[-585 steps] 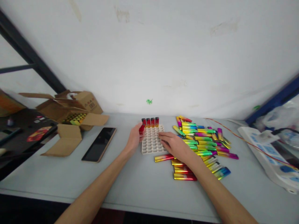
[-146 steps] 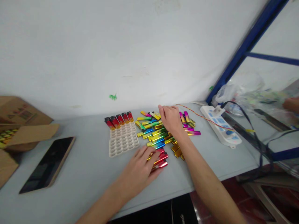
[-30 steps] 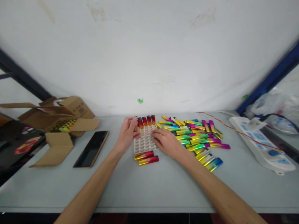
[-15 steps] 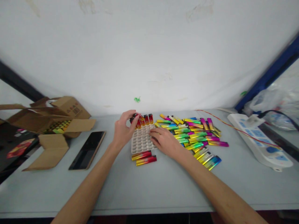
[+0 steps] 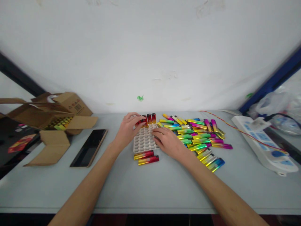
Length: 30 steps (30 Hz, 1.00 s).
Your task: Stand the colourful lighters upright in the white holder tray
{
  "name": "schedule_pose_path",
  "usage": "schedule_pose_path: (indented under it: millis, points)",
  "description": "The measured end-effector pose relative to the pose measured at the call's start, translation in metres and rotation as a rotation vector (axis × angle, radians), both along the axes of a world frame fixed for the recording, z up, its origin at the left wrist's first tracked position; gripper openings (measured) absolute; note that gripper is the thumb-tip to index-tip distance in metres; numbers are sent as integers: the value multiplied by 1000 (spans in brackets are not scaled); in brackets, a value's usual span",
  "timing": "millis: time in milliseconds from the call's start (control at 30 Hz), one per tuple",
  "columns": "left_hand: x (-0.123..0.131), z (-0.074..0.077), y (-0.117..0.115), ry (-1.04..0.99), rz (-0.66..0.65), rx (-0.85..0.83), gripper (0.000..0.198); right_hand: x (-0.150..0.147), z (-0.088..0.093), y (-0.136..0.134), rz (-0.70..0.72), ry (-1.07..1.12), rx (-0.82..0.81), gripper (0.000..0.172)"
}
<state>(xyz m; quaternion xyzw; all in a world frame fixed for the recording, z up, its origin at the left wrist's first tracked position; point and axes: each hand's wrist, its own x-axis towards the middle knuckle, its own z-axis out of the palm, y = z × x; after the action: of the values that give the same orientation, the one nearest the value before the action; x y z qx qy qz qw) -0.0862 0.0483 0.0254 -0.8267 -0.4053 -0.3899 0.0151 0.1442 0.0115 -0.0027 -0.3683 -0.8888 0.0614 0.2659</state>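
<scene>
A white tray (image 5: 142, 141) with rows of small holes lies on the table between my hands. Several red-and-gold lighters (image 5: 153, 118) stand upright along its far row. My left hand (image 5: 127, 131) is at the far left part of the tray, thumb and fingers pinching a red lighter (image 5: 140, 121) low among the standing ones; the fingers partly hide it. Over the tray's right edge my right hand (image 5: 168, 140) is curled, its fingertips holding that side. Two red-and-gold lighters (image 5: 148, 160) lie flat just in front of the tray.
To the right spreads a pile of shiny multicoloured lighters (image 5: 199, 138). Beyond it lies a white power strip (image 5: 261, 141) with a plug and a red-yellow wire. A phone (image 5: 89, 147) and an open cardboard box (image 5: 77, 122) containing lighters are on the left. A wall stands behind.
My left hand has lowered the red lighter from a tilted position above the tray down to the far row. My right hand stays at the tray's edge. The view has shifted slightly.
</scene>
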Motion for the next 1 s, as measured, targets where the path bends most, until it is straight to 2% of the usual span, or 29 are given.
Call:
schedule_pose_path:
  millis: [133, 400, 600, 767, 867, 933, 1000]
  points:
    - [-2, -2, 2, 37, -13, 59, 19, 0, 0, 0, 3, -8, 2, 22]
    - [1, 4, 5, 184, -55, 69, 20, -1, 0, 0, -1, -21, 5, 23]
    - [5, -5, 7, 159, 91, 101, 23, 0, -1, 0, 3, -23, 14, 23]
    - [4, -9, 4, 229, 124, 96, 35, 0, -2, 1, 10, -17, 3, 22]
    - [8, 2, -5, 154, 131, 113, 41, 1, 0, 0, 10, -10, 7, 22]
    - [10, 15, -16, 59, 122, 88, 28, 1, 1, 0, 7, -8, 6, 22]
    - [14, 30, -28, 29, 51, -77, 19, 1, 2, 0, 6, -13, 2, 22]
